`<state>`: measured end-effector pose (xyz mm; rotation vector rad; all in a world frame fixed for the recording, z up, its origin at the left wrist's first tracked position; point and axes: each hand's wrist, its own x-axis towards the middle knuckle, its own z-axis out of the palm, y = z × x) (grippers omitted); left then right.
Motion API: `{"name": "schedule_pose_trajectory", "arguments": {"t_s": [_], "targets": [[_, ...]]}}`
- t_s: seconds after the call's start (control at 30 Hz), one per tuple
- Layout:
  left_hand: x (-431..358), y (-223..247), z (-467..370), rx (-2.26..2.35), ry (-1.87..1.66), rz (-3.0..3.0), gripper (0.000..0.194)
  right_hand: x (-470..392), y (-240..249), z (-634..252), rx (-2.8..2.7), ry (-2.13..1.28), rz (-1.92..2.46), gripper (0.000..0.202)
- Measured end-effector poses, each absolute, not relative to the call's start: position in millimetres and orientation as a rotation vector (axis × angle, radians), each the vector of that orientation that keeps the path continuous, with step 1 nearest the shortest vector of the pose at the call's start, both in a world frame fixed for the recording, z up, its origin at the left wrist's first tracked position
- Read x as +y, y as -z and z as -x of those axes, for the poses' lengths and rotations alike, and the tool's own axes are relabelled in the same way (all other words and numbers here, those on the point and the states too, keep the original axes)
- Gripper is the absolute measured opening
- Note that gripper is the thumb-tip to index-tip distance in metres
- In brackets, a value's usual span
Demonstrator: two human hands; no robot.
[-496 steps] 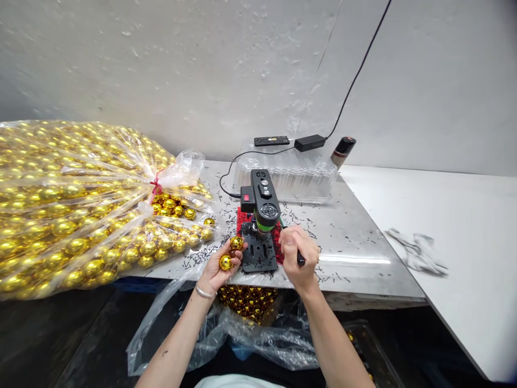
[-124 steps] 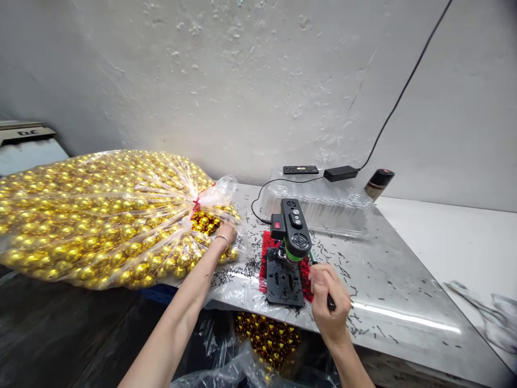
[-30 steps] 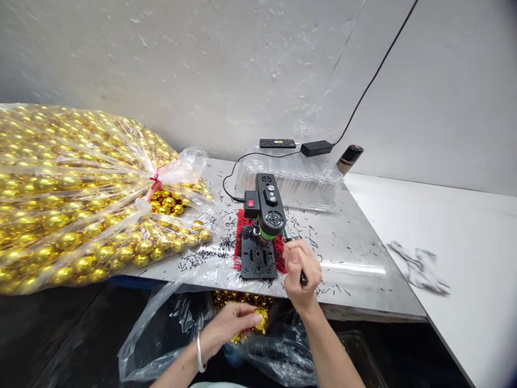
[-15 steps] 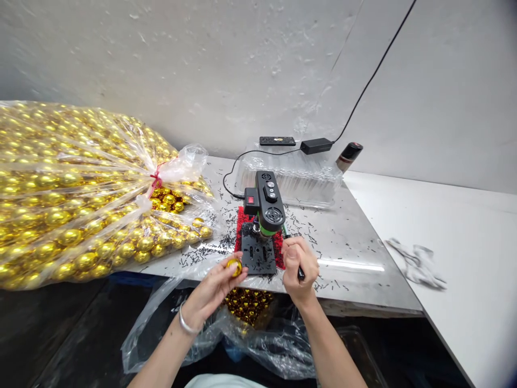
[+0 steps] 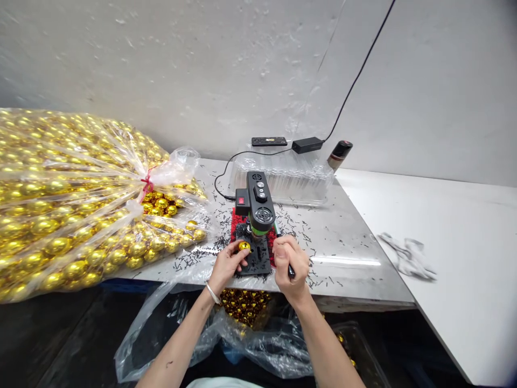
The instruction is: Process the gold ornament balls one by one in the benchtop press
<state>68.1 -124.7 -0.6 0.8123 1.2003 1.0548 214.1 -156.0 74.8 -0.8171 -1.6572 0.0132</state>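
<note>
A small shiny gold ball [image 5: 244, 246] is pinched in the fingers of my left hand [image 5: 228, 264], over the left part of the black base plate [image 5: 258, 265]. My right hand [image 5: 291, 264] is wrapped round the black-ended lever [image 5: 291, 271] at the right side of a small black press machine [image 5: 260, 200]. The machine's head, with round vents and a red switch, stands above the plate. Its lower tip is mostly hidden from this angle. A red mat [image 5: 238, 220] shows under the machine.
A big tied clear bag of gold balls [image 5: 72, 215] lies at left. Below the table edge, more gold balls [image 5: 244, 307] sit in an open plastic bag. Black bits litter the metal table [image 5: 347, 242]. Behind are a clear plastic tray [image 5: 283, 180], a power adapter [image 5: 307, 145] and gloves [image 5: 407, 256].
My left hand has moved forward and right, bringing the gold ball from the plate's near left corner to over the plate. My right hand stays on the lever. The view has shifted slightly.
</note>
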Motion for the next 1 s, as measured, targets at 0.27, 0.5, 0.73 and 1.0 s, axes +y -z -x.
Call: {"name": "schedule_pose_trajectory", "arguments": {"t_s": [0.27,0.5,0.73,1.0], "targets": [[-120.4,7.6,-76.5,1.449,-0.976,-1.492,0.04,-156.3,-72.9,-214.1,-1.657,-0.017,0.823,0.023],[-121.4,9.1,-80.1,1.441,-0.99,-1.527,0.033,-158.3,-63.9,-217.1,-1.686,-0.018,0.847,0.023],[-122.8,8.2,-79.9,1.425,-0.996,-1.627,0.033,-149.5,-20.1,-219.1,-1.722,0.11,0.764,0.027],[-122.2,8.1,-80.0,1.423,-0.99,-1.565,0.034,-147.1,-4.4,-212.1,-1.594,0.093,0.797,0.031]]}}
